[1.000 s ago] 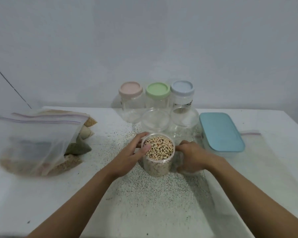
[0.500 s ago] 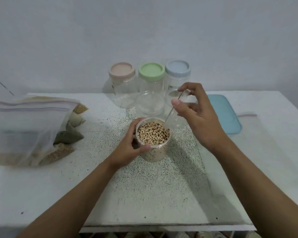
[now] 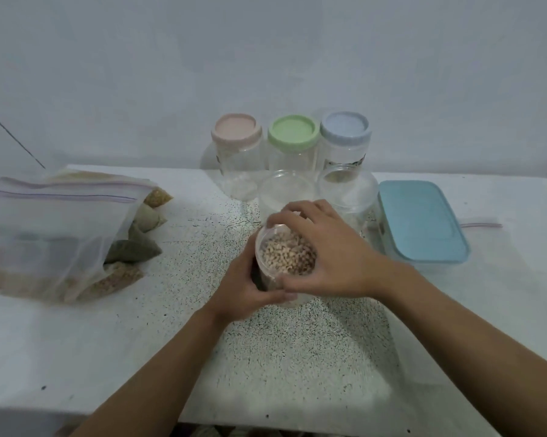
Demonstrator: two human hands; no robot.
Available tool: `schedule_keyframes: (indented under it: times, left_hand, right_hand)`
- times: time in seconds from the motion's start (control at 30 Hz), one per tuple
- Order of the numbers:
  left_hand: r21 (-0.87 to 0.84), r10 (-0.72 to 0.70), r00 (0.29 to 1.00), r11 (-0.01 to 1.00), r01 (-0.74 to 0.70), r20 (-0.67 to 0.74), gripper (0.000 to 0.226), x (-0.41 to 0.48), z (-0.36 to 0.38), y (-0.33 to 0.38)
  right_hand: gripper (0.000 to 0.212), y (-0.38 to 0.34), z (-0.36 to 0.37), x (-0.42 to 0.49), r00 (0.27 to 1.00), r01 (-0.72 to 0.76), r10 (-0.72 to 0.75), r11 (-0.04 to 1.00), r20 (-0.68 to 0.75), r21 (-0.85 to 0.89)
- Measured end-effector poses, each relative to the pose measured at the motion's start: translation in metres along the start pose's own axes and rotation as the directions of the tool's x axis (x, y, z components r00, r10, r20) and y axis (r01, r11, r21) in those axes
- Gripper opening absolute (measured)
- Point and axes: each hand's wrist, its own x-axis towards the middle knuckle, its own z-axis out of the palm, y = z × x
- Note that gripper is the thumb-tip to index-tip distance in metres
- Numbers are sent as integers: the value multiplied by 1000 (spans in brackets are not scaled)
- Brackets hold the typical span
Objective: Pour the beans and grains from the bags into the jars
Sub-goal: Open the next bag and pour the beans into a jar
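Clasping bean jar [image 3: 285, 257]: left hand [image 3: 245, 290], right hand [image 3: 337, 257]

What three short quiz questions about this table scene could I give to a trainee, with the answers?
1. True or false: the bean jar lies on its side.
2. Choose: the blue box stands to the jar's A) left, B) right, C) front.
3. Fill in: the ___ hand grips the jar's side, while the right hand covers its top.
Key: 1 false; 2 B; 3 left hand.
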Motion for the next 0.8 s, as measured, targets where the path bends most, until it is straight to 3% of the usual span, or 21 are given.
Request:
schedule_keyframes:
  times: [0.13,0.33,0.47,0.57,0.67,0.8]
  left_hand:
    - [-4,-25,1000,1000,25,-11,90,-1,-2,2]
    - [14,-94,996,995,94,-15,86,-1,-4,3]
    - [-30,-78,997,997,77,-28,97,-1,-7,5]
    - [-74,-76,997,994,75,-10,99,-2,-9,4]
    - [-71,-89,996,994,88,-2,97,-1,-9,1]
    - [-85,-81,997,993,81,-1,99,-1,-9,3]
  right_hand:
    - [83,-10,-21,22,966,95,-37,971,255,-220]
    - [81,-23,-46,48,870,229,-74,936,487,-267]
    - [78,-30,-40,50,918,133,35,911,395,-390]
    - [89,-34,-28,45,954,46,128,832,272,-553]
    - [89,-35,-27,44,968,-59,191,801,162,-596]
    - [81,-34,-39,43,987,-42,126,805,101,-591]
